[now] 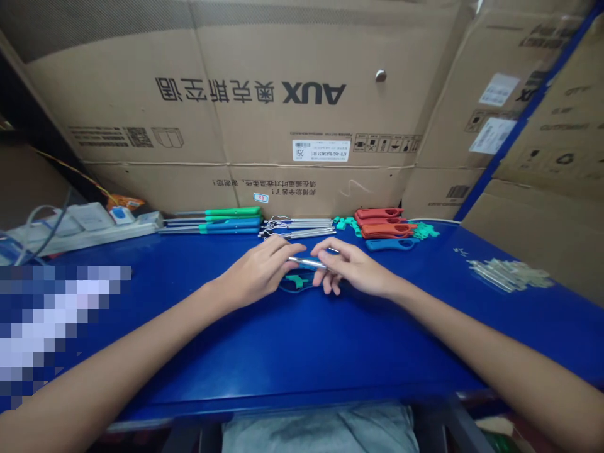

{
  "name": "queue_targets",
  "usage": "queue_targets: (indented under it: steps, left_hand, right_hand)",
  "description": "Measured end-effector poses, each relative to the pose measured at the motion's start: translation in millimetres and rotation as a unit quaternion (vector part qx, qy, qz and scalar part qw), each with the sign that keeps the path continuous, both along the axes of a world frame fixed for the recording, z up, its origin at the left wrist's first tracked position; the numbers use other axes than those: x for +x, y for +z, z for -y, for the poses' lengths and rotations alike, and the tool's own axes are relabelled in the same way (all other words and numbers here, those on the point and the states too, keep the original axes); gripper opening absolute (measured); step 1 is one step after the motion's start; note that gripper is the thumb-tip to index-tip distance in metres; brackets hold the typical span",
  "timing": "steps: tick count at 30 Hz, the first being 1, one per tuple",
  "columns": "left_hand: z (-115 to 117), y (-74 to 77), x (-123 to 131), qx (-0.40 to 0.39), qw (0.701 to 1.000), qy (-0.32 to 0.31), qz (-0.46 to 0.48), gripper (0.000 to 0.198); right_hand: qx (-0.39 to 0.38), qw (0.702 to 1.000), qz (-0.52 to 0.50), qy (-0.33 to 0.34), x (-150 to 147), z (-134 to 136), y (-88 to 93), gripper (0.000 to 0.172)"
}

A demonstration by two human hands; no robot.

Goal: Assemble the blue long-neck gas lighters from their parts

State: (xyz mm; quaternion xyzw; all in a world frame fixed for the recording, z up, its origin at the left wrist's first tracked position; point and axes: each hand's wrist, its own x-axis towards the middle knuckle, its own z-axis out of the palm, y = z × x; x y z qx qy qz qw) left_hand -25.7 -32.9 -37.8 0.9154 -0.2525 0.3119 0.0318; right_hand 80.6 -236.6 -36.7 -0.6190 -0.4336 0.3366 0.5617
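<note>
Above the middle of the table, a short shiny silver metal tube (307, 262) spans the gap between my two hands. My left hand (262, 267) pinches its left end between thumb and fingers. The fingers of my right hand (352, 267) close round the other end, hiding part of it. Just below the tube, a green plastic piece (296, 280) and a dark blue looped part lie partly covered by my hands. Behind my hands is a row of thin silver tubes (302, 233) with white cords.
Green and blue-handled rods (231, 221) lie at the back left, near a white power strip (108, 233). Red and orange handles (382, 220), a blue handle (391, 244) and small green pieces (427, 231) sit back right. Clear plastic packets (507, 275) lie far right. Cardboard (264, 132) walls the back.
</note>
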Motion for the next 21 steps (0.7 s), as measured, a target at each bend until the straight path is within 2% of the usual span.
queue_targets:
  steps: [5, 9, 13, 16, 21]
  left_hand:
    - [-23, 7.1, 2, -0.020, 0.999, 0.036, 0.002, 0.022]
    - [-35, 10.7, 1, -0.025, 0.996, 0.078, -0.040, 0.019]
    - [-37, 11.8, -1, -0.029, 0.993, 0.098, -0.067, 0.021]
    - [-34, 13.4, -2, -0.038, 0.993, 0.090, -0.068, 0.021]
    - [-29, 17.7, -3, -0.080, 0.990, 0.094, -0.072, 0.019]
  right_hand:
    - [0.006, 0.997, -0.027, -0.076, 16, 3, 1.8, 0.038]
    - [-0.020, 0.996, 0.022, -0.081, 25, 7, -0.9, 0.037]
    - [-0.034, 0.993, 0.089, -0.065, 27, 7, -6.7, 0.041]
    - [-0.028, 0.990, 0.109, -0.088, 26, 5, -11.4, 0.042]
    - [-0.022, 0.975, 0.185, -0.119, 24, 3, -13.5, 0.025]
